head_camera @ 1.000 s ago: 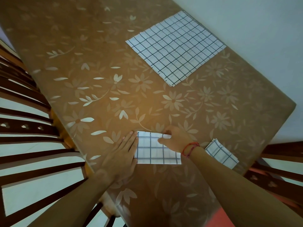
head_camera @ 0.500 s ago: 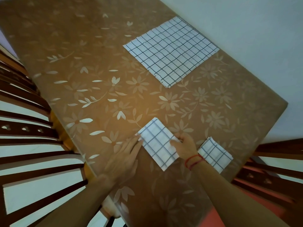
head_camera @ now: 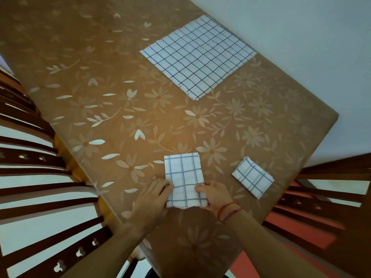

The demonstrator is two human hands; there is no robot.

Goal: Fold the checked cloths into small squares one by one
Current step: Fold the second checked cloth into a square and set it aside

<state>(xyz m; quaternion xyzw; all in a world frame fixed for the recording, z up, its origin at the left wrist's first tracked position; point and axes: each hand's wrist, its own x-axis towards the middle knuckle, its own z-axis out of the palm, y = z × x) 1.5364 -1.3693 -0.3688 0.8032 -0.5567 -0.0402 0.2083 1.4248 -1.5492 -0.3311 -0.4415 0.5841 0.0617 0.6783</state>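
Both hands sit at the near end of the part-folded cloth. The right hand pinches its right edge with curled fingers and thumb. The left hand lays its fingertips on the left edge; I cannot tell whether it grips or only presses. This cloth lies as a narrow rectangle on the near edge of the tabletop, so it probably needs at least one more fold to become a small square. Just to its right, apart from it, lies a finished folded square. Well beyond, near the far edge, a flat cloth lies spread and unfolded, still to do. No brand, label or writing can be read anywhere.
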